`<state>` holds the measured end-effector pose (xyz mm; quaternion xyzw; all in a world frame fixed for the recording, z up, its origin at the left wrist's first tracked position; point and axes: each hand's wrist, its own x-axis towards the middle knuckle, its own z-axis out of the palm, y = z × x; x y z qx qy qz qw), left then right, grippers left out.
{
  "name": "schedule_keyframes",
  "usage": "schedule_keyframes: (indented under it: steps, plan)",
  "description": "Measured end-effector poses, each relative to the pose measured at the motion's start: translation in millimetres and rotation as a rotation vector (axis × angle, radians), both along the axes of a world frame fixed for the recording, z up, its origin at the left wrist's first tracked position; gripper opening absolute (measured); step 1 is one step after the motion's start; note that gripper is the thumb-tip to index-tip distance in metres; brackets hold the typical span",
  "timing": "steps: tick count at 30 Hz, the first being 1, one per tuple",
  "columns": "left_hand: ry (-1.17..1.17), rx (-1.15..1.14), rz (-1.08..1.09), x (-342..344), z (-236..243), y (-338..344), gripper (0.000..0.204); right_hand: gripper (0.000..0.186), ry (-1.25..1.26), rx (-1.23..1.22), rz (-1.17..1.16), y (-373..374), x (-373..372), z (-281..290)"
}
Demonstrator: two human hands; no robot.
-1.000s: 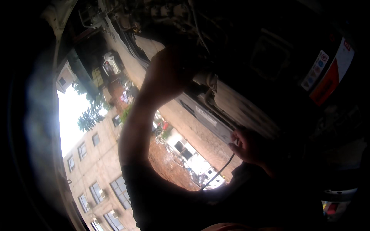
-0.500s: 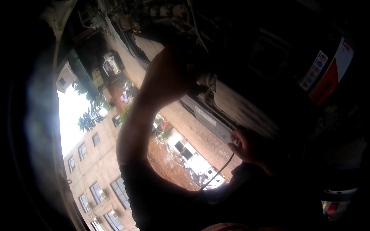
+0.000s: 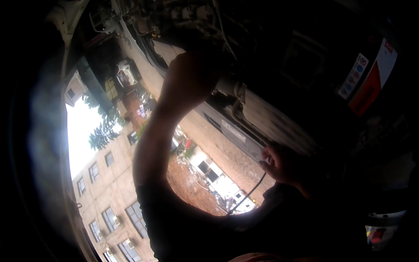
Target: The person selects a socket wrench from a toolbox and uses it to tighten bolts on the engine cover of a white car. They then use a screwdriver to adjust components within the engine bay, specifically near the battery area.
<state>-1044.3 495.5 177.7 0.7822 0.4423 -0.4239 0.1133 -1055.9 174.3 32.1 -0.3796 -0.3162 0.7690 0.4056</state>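
Observation:
My left arm rises from the lower left, and my left hand (image 3: 192, 78) is bent into a dark engine bay. Its fingers are lost in shadow, so what they touch does not show. Just beside that hand is a bent metal pipe (image 3: 238, 94), at the upper end of a long finned radiator-like panel (image 3: 273, 120). Lower right, my right hand (image 3: 283, 163) is closed with curled fingers at the panel's lower end. A thin dark cable (image 3: 248, 195) runs down and left from its fingertips.
Shadowed engine parts (image 3: 190, 15) and a thin hose (image 3: 224, 37) are at the top. A metal bar with a pale label (image 3: 235, 131) runs beside the panel. Warning stickers (image 3: 353, 75) and an orange-white label (image 3: 369, 87) are at right. Beyond are reddish ground (image 3: 187, 187) and a building (image 3: 109, 183).
My left hand has shifted slightly up and left, baring a little more around the bent pipe. My right hand and the cable have hardly moved.

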Motion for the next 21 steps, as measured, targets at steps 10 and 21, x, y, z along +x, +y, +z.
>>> schedule_keyframes:
  steps: [10, 21]
  plan:
    - [-0.205, 0.046, -0.074, -11, 1, -9, 0.030, 0.033, -0.014, 0.043, -0.025, -3, -4, -2]
    - [-0.267, 0.057, -0.184, -13, -8, -6, 0.030, 0.033, 0.016, -0.007, -0.001, 1, 1, -1]
